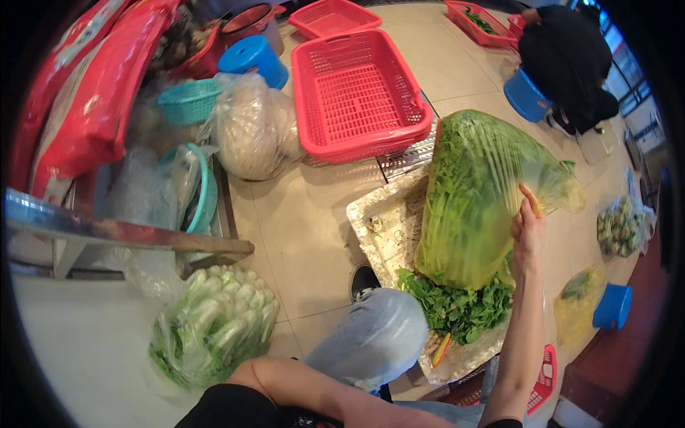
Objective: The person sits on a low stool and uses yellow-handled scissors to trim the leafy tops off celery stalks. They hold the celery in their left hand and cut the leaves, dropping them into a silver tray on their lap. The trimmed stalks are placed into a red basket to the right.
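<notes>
My right hand [529, 224] is against a large, yellowish clear plastic bag [471, 198] packed with leafy green stalks. Its index finger is stretched out over the plastic and the other fingers are curled; whether they pinch the bag is hard to see. The bag leans in a worn white foam box [382, 214]. Loose leafy greens [465, 307] lie at the near end of the box, beside a small tool with a yellow and red handle [441, 350]. My left forearm crosses the bottom of the view, and my left hand is out of view.
Red plastic baskets [356, 101] stand ahead on the tiled floor, near a bag of pale contents [257, 134]. Bagged white-stemmed greens [219, 321] lie at left. Another person [564, 59] sits at far right by a blue bucket [527, 96]. A table edge [134, 235] juts in.
</notes>
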The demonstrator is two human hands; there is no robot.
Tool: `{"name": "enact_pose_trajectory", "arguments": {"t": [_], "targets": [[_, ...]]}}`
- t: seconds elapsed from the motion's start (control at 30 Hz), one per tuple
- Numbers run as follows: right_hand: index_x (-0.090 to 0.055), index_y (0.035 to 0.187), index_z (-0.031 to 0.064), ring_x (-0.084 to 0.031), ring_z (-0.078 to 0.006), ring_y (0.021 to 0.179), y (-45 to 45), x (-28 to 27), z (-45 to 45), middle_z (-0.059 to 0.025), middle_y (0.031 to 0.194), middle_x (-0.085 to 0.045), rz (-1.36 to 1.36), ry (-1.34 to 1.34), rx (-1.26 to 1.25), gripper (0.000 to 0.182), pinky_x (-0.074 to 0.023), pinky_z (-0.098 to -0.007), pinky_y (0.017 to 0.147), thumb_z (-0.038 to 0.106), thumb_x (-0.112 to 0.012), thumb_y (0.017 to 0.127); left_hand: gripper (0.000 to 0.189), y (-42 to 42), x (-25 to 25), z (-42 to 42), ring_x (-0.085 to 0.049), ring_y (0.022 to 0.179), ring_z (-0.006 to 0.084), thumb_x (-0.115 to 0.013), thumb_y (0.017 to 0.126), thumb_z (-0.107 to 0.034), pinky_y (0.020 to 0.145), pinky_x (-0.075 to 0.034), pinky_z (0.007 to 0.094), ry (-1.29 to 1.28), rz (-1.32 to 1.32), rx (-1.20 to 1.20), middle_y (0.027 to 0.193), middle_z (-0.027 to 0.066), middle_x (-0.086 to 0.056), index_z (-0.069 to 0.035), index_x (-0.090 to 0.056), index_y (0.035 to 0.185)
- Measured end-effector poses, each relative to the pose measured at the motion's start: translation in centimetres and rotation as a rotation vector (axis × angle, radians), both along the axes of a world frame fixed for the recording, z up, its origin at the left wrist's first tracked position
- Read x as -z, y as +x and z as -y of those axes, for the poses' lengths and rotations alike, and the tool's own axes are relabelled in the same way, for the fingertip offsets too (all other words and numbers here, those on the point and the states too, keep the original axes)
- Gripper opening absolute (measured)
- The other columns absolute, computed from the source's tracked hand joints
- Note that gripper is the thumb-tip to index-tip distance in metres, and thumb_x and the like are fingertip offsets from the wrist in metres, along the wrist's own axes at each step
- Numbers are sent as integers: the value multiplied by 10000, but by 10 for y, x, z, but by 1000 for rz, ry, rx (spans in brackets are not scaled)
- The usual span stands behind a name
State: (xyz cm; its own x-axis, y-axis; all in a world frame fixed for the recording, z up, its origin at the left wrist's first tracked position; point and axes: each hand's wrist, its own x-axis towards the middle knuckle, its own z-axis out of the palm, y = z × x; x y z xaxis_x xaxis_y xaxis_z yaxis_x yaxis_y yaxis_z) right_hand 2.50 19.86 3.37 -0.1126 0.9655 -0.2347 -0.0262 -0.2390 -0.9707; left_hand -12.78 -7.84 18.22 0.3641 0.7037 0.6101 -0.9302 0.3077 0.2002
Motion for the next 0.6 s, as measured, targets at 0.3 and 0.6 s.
{"name": "enact_pose_trajectory", "arguments": {"t": [0.3, 0.6], "targets": [[-604, 1232, 63, -237, 12, 449, -23, -109, -36, 127, 580, -291, 201, 330, -209, 289, -161, -180, 408, 174, -506, 984, 288, -40, -10, 38, -521, 768, 214, -453, 980, -106, 657, -428, 308, 128, 103, -295, 1045, 145, -555, 40, -612, 1171], [-643, 1170, 26, -298, 16, 535, -111, -242, 40, 112, 668, -390, 530, 783, -598, 258, -202, -171, 499, 118, -511, 968, 339, -102, 80, 47, -542, 1024, 185, -545, 899, -67, 878, -464, 368, -529, -797, -624, 1088, 72, -536, -48, -476, 1230]]}}
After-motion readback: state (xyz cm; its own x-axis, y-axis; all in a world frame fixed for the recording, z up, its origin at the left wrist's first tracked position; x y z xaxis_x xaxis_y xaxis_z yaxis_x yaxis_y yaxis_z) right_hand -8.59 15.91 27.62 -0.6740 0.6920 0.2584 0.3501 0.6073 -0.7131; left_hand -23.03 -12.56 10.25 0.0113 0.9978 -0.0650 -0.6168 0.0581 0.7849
